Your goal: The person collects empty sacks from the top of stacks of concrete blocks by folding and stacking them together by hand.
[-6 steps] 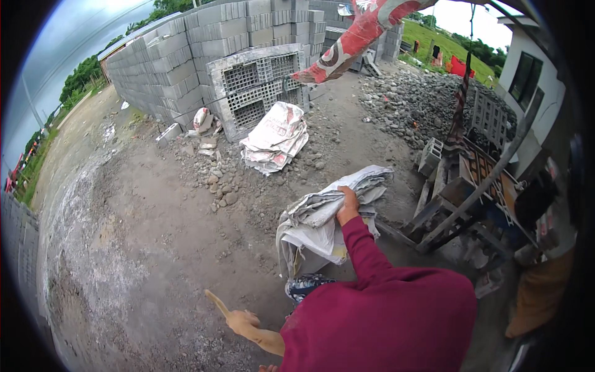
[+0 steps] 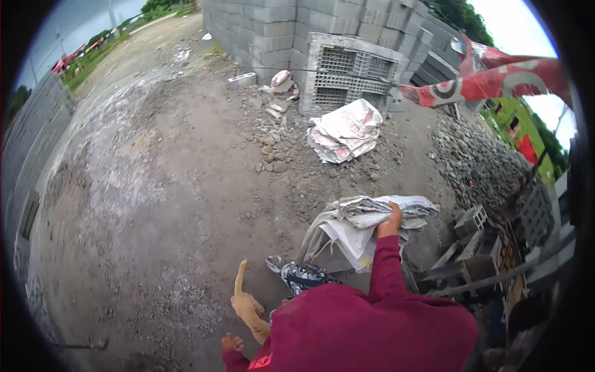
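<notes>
My right hand (image 2: 392, 221) grips a bundle of folded, dusty white woven sacks (image 2: 353, 232) out in front of my body. The bundle hangs down at its left end, with its top layers creased and bent over. Low in the picture, close to my body, my left hand (image 2: 232, 343) has its fingers curled in, with nothing visible in them. Just beside it stands a tan dog (image 2: 248, 307), tail raised, its front part hidden by my maroon sleeve and body. Patterned dark cloth (image 2: 304, 277) shows under the sacks at my leg.
A stack of white and red sacks (image 2: 347, 131) lies ahead on the dirt, before a grey grid-like panel (image 2: 350, 71) leaning on stacked concrete blocks (image 2: 266, 31). A red torn banner (image 2: 483, 80) hangs at upper right. Gravel (image 2: 477, 158) and a hollow block (image 2: 471, 220) lie right.
The view has swung left, so the surroundings sit further right. My left hand has come into fuller view beside the dog. My right hand still holds the sacks.
</notes>
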Motion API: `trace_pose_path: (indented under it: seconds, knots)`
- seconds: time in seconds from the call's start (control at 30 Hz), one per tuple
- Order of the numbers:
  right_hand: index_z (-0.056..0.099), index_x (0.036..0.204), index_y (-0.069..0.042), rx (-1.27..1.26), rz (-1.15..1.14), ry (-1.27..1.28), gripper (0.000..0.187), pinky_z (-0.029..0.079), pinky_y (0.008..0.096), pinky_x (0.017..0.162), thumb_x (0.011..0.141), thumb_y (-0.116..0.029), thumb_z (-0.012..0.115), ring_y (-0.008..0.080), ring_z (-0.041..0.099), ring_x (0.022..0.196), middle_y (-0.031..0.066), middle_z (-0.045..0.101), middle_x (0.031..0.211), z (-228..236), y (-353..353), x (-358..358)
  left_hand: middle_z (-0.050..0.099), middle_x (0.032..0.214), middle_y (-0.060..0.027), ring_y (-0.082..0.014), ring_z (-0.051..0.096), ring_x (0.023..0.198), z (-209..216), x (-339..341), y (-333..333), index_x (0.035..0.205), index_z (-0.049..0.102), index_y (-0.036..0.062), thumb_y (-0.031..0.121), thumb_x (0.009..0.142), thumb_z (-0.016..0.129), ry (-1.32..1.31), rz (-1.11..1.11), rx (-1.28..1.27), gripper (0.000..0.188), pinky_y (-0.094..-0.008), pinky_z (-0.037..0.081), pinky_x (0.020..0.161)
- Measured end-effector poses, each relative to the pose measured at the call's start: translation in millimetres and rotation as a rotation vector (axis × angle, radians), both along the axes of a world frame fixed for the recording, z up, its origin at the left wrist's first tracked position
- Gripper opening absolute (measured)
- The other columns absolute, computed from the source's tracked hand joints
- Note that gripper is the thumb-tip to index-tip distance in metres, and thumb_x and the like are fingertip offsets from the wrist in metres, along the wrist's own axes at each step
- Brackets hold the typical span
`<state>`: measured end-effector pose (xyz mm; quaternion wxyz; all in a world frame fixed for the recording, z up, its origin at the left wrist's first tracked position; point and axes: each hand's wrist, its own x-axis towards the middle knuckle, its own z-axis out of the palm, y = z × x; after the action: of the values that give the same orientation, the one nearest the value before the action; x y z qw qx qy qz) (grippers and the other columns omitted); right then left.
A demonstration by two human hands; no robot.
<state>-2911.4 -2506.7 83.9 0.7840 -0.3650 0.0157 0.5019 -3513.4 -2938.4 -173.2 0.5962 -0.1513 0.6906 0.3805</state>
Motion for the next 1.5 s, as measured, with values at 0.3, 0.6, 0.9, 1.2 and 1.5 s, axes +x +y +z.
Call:
trace_pose_path:
  seconds: [0.3,0.6,0.9,1.2,1.5]
  knots:
    - [0.05,0.117,0.004,-0.008,0.247,-0.213,0.037,0.043,0.0424,0.1,0.081,-0.004,0.047,0.0303,0.057,0.103,0.0192,0.056,0.115,-54.1,140.8,-66.8,0.064,0.101,-0.013,-0.0222,0.065,0.078,56.1,-28.3,84.4,0.123,0.05,0.0056,0.033,0.095,0.05,0.228,0.219,-0.152,0.04,-0.0368,0.051,0.059]
    - [0.051,0.123,0.002,0.256,0.271,-1.403,0.048,0.04,0.0462,0.102,0.076,-0.008,0.045,0.0359,0.055,0.108,0.0249,0.052,0.121,-110.0,282.2,-179.7,0.065,0.08,-0.0064,-0.0164,0.061,0.061,109.6,-48.6,151.6,0.097,0.064,0.0043,0.031,0.091,0.053,0.372,0.312,-0.231,0.03,-0.0331,0.048,0.051]
    - [0.055,0.117,0.007,0.443,0.096,-1.633,0.062,0.042,0.0491,0.091,0.092,-0.044,0.033,0.0399,0.055,0.101,0.0256,0.057,0.11,-126.2,391.0,-384.3,0.067,0.091,-0.0075,-0.0184,0.064,0.068,92.3,-129.9,139.5,0.115,0.055,0.007,0.034,0.092,0.054,0.171,0.41,-0.312,0.035,-0.0366,0.051,0.06]
    - [0.052,0.119,0.012,0.481,0.121,-1.861,0.055,0.036,0.0448,0.106,0.066,0.001,0.038,0.0379,0.055,0.11,0.029,0.058,0.114,-99.7,499.4,-645.3,0.065,0.088,-0.0108,-0.0203,0.062,0.065,49.6,-336.3,170.0,0.115,0.055,0.0072,0.032,0.091,0.055,0.133,0.753,-0.187,0.035,-0.0383,0.05,0.056]
    - [0.048,0.124,0.007,0.519,0.589,-1.175,0.047,0.049,0.0439,0.088,0.077,0.004,0.047,0.031,0.06,0.095,0.0242,0.057,0.111,-47.7,483.5,-1012.1,0.066,0.093,-0.0096,-0.0161,0.063,0.07,69.9,-618.2,185.5,0.123,0.054,0.0064,0.035,0.092,0.057,0.368,1.001,-0.001,0.043,-0.0311,0.051,0.058]
